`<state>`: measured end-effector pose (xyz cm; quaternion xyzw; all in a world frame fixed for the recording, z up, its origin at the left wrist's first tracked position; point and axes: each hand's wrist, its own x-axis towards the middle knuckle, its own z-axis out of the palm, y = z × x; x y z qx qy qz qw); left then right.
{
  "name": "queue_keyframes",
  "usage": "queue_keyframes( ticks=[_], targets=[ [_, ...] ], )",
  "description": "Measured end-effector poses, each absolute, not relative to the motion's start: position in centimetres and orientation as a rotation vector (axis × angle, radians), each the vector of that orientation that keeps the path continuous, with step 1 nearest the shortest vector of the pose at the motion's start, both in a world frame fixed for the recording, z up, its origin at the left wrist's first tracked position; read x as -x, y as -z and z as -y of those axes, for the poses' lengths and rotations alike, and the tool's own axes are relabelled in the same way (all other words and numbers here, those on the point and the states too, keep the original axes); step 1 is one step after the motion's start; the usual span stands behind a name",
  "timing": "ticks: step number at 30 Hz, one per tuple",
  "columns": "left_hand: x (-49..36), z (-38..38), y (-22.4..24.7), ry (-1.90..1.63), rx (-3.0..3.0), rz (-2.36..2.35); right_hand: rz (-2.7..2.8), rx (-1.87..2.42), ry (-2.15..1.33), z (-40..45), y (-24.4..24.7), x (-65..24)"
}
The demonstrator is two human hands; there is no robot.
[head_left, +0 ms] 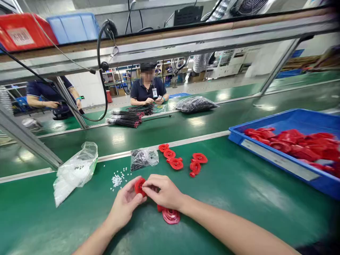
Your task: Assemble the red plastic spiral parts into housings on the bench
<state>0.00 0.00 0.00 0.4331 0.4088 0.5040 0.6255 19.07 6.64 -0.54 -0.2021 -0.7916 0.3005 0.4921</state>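
The green counter (225, 184) carries everything, a pale strip running along its far edge. At its right side sits the blue tray (300, 120), with a heap of red pieces (292, 143) between its walls; that heap looks like the bulk of what is left. Toward the left, by the far edge, lies a clear bag (75, 173). My left hand (123, 203) and right hand (163, 191) meet over the counter's middle. Just beyond them, at the far edge, is a small bag of dark pieces (143, 158). To its right lie a red cluster (169, 154) and a second red group (196, 166), with one more red piece (170, 215) beneath my right hand; whether any are finished I cannot tell. The red part (140, 186) is gripped between my left thumb and curled fingers. My right thumb and forefinger pinch together at its face; what they hold is too small to tell. I judge this one unfinished. Plenty of loose white bits (117, 180) remain, short of the small bag.
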Motion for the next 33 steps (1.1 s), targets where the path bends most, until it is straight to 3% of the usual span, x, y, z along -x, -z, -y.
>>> queue_keyframes(
  ticks=[26,30,33],
  targets=[
    [0.0,0.3,-0.4,-1.258,-1.282,-1.119,1.957,0.367,-0.613,-6.0,0.3,-18.8],
    [0.4,-0.2,-0.6,-1.136,-1.474,-1.201,2.139,0.544,-0.529,-6.4,-0.5,-19.4],
    [2.0,-1.0,-0.9,-1.164,-1.806,-1.459,2.419,0.957,-0.335,-7.8,-1.7,-20.9]
  ],
)
